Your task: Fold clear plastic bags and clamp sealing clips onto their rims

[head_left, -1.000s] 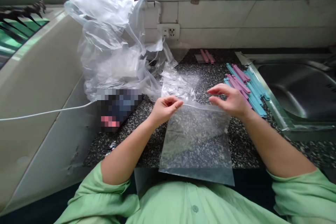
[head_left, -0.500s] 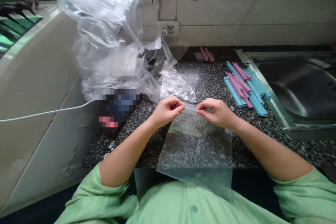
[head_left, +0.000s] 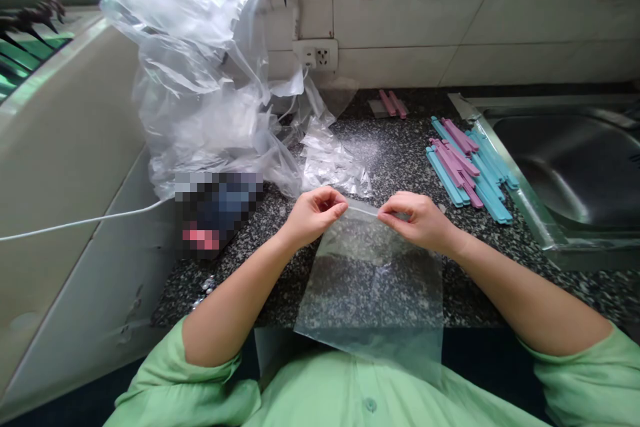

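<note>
Left of the sink point(head_left: 565, 173): clear bag point(head_left: 380, 287), one; edge pinched by left hand point(head_left: 316, 215) and right hand point(head_left: 420, 220), both closed; I'd keep tension even.

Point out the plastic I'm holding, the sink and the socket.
Held plastic point(head_left: 375, 290), head view: middle of the sheet.
Sink point(head_left: 565, 173), head view: inside of the basin.
Socket point(head_left: 316, 55), head view: middle of its faceplate.
</note>
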Motion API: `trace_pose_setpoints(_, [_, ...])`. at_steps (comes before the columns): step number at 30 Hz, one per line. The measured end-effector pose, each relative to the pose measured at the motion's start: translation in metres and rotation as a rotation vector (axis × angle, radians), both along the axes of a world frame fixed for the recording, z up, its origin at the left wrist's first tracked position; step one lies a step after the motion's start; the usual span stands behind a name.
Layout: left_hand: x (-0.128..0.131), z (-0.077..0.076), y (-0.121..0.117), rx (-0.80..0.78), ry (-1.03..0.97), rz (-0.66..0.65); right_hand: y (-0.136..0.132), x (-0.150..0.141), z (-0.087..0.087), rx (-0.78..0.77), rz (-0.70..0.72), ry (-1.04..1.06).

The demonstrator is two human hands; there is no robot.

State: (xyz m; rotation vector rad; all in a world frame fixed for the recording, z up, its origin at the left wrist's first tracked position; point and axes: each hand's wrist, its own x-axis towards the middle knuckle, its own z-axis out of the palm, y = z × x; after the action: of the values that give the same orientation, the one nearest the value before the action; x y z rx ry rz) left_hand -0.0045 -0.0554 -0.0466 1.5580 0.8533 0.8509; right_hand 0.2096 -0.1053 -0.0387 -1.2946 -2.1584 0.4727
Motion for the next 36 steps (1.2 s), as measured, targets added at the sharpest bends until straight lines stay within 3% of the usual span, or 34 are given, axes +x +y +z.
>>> trace_pose_setpoints(9, [0.0003, 0.0018, -0.0011, 0.051, 0.012, -0.022, 0.0003, -0.0006, -0.0003, -0.010, 0.002, 0.005])
trace_pose_setpoints(16, [0.0029, 0.0027, -0.0036, -0.062, 0.077, -0.093, 0.0002, -0.0026, -0.0021, 0.034, 0.039, -0.044])
trace_pose_setpoints(22, [0.0056, 0.0009, -0.0062, -0.092, 0.010, -0.074, -0.0015, -0.0050, 0.0013, 0.024, 0.029, -0.037])
trace_pose_setpoints(28, [0.0056, 0.0020, -0.0059, -0.015, 0.019, -0.057, -0.0005, -0.0040, 0.0005, -0.001, 0.034, -0.023])
trace_pose_setpoints(36, [0.0062, 0.0023, -0.0070, -0.091, 0.080, -0.057, -0.0022, -0.0080, 0.0040, 0.033, 0.016, -0.022])
